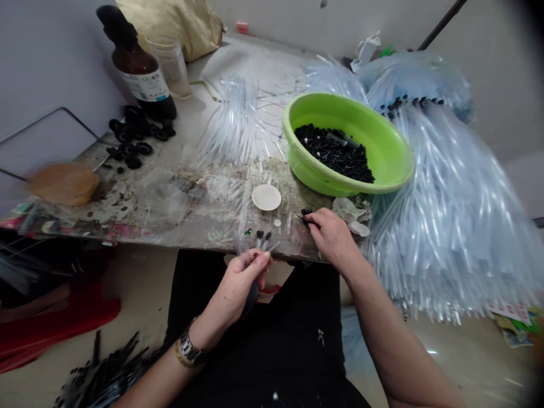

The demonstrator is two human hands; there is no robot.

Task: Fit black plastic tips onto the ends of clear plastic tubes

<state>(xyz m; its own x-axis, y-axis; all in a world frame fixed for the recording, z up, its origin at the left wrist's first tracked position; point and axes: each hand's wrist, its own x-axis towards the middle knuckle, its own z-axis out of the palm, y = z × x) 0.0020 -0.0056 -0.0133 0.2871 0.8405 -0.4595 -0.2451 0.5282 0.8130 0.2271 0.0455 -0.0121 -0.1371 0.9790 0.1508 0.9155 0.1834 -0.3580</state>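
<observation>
My left hand point(244, 277), with a watch on the wrist, is closed on a few clear tubes point(241, 245) at the table's front edge; black tips point(263, 235) cap some of them. To its right, my right hand point(329, 232) pinches a small black piece point(306, 213) just above the tabletop. Between and beyond the hands lies a small white dish point(266, 197), with a tiny white disc point(277, 222) in front of it. A green basin point(348, 184) holding many small black parts point(335, 153) stands behind my right hand.
Loose clear tubes point(233, 124) lie at the table's back middle. A large bundle of capped tubes point(450, 215) hangs over the right side. A brown bottle point(142, 73), a clear cup point(172, 68) and black rings point(136, 124) stand or lie at left. Crumpled film point(352, 214) is beside the basin.
</observation>
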